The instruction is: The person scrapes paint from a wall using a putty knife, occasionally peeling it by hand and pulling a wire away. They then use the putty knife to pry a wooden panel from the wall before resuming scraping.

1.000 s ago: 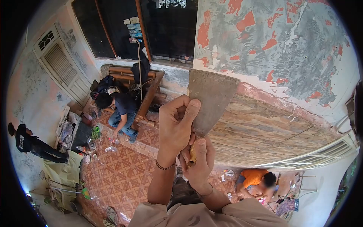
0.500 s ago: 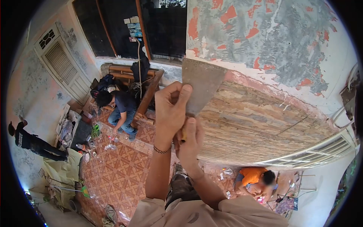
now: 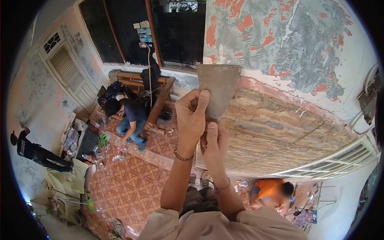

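A putty knife [image 3: 219, 86] with a wide, dull grey blade is up in front of me, its broad edge at the top. My left hand [image 3: 191, 116] is closed on the blade's left side, thumb lying flat against the metal. Just below, my right hand [image 3: 215, 148] wraps round the handle, which its fingers mostly hide. Behind the blade, in this view, is the border between the patchy grey and red wall [image 3: 276, 44] and the stone-look cladding [image 3: 272, 120].
A person in dark clothes [image 3: 134, 118] sits low near a bamboo bench [image 3: 162, 100]. Another in black [image 3: 40, 154] stands at the left wall, and one in an orange shirt [image 3: 270, 190] crouches at lower right. Tiled floor [image 3: 128, 182] holds scattered items. A dark window [image 3: 176, 36] is ahead.
The putty knife has turned more upright, its blade facing me more squarely. Both hands have shifted right in view, and the handle's yellowish end no longer shows.
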`<state>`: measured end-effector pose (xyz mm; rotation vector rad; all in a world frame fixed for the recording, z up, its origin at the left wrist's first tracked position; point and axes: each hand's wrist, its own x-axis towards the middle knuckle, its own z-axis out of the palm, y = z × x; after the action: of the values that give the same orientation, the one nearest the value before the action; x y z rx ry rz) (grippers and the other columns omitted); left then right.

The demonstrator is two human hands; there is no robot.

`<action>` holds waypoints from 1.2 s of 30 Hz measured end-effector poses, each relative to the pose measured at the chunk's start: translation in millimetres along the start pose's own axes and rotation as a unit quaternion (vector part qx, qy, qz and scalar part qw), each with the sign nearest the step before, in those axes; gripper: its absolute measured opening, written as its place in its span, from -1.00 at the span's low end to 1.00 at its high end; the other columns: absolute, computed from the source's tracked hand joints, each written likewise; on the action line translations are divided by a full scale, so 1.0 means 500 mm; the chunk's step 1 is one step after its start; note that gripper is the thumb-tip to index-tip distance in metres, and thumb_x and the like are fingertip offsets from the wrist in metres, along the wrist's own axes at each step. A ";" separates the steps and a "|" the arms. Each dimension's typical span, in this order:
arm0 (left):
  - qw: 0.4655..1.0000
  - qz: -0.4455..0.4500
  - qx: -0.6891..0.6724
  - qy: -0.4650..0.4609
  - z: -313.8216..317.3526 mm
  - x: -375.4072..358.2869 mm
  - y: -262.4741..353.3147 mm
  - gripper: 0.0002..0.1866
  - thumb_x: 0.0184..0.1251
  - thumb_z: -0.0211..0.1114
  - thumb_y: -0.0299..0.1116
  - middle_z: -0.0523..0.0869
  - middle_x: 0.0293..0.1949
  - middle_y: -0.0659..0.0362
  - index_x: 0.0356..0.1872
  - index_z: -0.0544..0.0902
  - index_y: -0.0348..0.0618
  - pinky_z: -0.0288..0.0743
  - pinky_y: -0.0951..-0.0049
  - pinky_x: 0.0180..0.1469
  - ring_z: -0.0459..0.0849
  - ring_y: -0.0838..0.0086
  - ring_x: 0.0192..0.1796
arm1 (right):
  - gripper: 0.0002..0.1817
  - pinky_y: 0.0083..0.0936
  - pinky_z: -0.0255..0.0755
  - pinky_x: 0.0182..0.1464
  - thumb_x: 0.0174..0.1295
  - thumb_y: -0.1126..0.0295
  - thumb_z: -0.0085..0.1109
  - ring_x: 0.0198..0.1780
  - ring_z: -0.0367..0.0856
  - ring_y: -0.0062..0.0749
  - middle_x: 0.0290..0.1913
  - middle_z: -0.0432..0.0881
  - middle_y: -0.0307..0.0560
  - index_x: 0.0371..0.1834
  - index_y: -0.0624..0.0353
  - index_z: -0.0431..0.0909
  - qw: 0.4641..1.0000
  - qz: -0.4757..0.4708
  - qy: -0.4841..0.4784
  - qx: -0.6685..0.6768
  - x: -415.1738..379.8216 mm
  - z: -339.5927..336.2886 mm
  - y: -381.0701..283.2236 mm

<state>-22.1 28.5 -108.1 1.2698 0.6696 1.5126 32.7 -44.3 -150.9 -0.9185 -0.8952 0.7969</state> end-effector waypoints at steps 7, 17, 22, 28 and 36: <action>0.995 -0.025 -0.092 0.020 0.085 -0.025 -0.005 -0.59 0.65 0.29 -0.19 0.46 -0.55 0.49 -0.49 0.55 -0.13 0.17 0.66 -0.50 0.36 0.85 -0.50 | -0.60 -0.70 0.02 -0.55 0.65 0.13 0.06 -0.55 0.22 -0.82 -0.52 0.33 -0.45 0.02 0.32 0.62 0.996 0.062 -0.042 -0.053 0.023 -0.108 -0.105; 0.989 -0.003 -0.141 0.053 0.119 -0.024 -0.017 -0.58 0.65 0.29 -0.18 0.53 -0.56 0.44 -0.47 0.61 -0.21 0.22 0.64 -0.49 0.38 0.80 -0.53 | -0.59 -0.69 0.00 -0.56 0.65 0.12 0.05 -0.58 0.20 -0.81 -0.53 0.35 -0.43 -0.11 0.31 0.62 0.992 0.019 -0.039 -0.115 0.042 -0.121 -0.128; 0.982 0.001 -0.169 0.084 0.131 0.004 0.009 -0.51 0.59 0.35 -0.09 0.53 -0.66 0.39 -0.55 0.55 -0.18 0.23 0.64 -0.57 0.43 0.79 -0.61 | -0.59 -0.67 -0.01 -0.56 0.65 0.13 0.06 -0.58 0.20 -0.81 -0.54 0.33 -0.42 -0.26 0.27 0.55 0.987 -0.013 -0.035 -0.154 0.070 -0.109 -0.138; 0.980 -0.026 -0.188 0.057 0.147 -0.021 -0.013 -0.55 0.61 0.33 -0.08 0.56 -0.63 0.39 -0.45 0.64 -0.23 0.30 0.64 -0.58 0.47 0.77 -0.62 | -0.61 -0.62 0.04 -0.49 0.63 0.15 0.09 -0.51 0.18 -0.79 -0.55 0.30 -0.42 -0.24 0.30 0.55 0.989 0.019 -0.031 -0.140 0.049 -0.136 -0.156; 0.958 -0.076 -0.276 0.005 0.157 -0.024 -0.020 -0.62 0.61 0.32 -0.10 0.74 -0.46 0.24 -0.31 0.72 -0.23 0.52 0.61 -0.43 0.68 0.63 -0.49 | -0.60 -0.57 0.04 -0.48 0.61 0.18 0.10 -0.52 0.16 -0.74 -0.63 0.25 -0.40 -0.32 0.31 0.56 0.964 0.008 -0.017 -0.266 0.057 -0.156 -0.223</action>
<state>54.1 6.8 -98.6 0.7674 0.3048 1.4418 134.7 -87.7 -67.3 -1.3831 -1.1611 0.5920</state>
